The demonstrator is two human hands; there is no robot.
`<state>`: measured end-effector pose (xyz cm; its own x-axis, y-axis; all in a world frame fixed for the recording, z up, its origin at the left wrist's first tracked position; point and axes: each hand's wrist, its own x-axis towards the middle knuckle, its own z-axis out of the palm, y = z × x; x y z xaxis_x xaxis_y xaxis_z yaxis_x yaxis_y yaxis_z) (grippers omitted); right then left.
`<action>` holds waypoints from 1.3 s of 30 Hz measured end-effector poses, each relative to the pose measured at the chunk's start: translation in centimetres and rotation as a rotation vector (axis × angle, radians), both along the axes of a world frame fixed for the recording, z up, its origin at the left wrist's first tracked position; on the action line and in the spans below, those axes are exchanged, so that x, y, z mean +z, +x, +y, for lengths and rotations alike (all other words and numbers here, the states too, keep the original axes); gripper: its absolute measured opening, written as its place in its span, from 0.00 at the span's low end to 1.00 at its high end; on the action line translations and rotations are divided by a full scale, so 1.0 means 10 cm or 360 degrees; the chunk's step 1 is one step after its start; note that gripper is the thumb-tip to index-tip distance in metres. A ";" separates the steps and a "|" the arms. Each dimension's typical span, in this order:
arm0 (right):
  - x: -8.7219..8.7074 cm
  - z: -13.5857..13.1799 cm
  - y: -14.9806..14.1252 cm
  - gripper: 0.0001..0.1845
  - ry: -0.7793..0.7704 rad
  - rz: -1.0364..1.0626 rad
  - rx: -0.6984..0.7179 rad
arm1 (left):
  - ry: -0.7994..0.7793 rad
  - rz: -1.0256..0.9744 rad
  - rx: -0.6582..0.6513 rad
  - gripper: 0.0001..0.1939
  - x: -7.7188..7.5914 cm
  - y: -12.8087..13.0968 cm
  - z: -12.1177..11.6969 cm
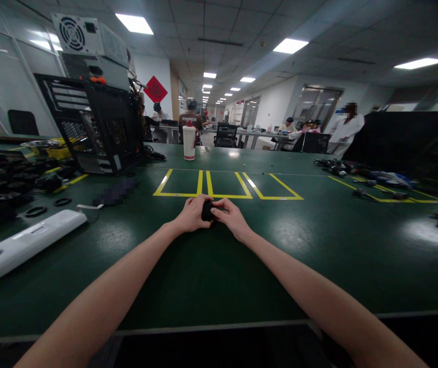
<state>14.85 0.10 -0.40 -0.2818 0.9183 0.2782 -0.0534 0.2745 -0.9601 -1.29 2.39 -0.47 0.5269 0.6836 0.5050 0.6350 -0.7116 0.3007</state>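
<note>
Both my hands meet on the green table (219, 266), just in front of yellow taped boxes (226, 186). A small black part (207, 210) sits between them. My left hand (191, 214) is curled around its left side. My right hand (231, 215) pinches it from the right with fingers closed. Most of the black part is hidden by my fingers, so I cannot make out its shape.
A white flat device (23, 248) lies at the left, with black rings and round parts (7, 186) behind it. An open black computer case (96, 125) stands at the back left beside a white bottle (189, 142). Tools (372, 181) lie at the right. People sit at far desks.
</note>
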 end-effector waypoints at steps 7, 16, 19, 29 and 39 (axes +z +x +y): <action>0.00 0.02 0.00 0.17 0.0033 -0.0064 -0.0028 | -0.0022 -0.0003 0.0010 0.30 0.02 0.00 -0.02; 0.00 0.00 0.00 0.13 0.0092 -0.0074 0.0024 | -0.0026 0.0000 -0.0001 0.30 0.03 0.00 -0.02; 0.00 0.01 0.00 0.11 0.0100 -0.0071 -0.0015 | -0.0012 -0.0003 0.0000 0.30 0.02 0.00 -0.01; 0.02 0.01 -0.02 0.17 -0.0033 0.0002 0.0001 | -0.0029 0.0007 0.0006 0.30 0.01 0.00 0.00; 0.02 0.00 -0.02 0.14 -0.0022 -0.0046 -0.0028 | -0.0004 0.0011 0.0025 0.30 0.03 0.00 -0.03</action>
<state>14.66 0.11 -0.24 -0.2732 0.9269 0.2574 -0.0207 0.2618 -0.9649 -1.25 2.07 -0.15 0.5197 0.6930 0.4996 0.6479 -0.7009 0.2983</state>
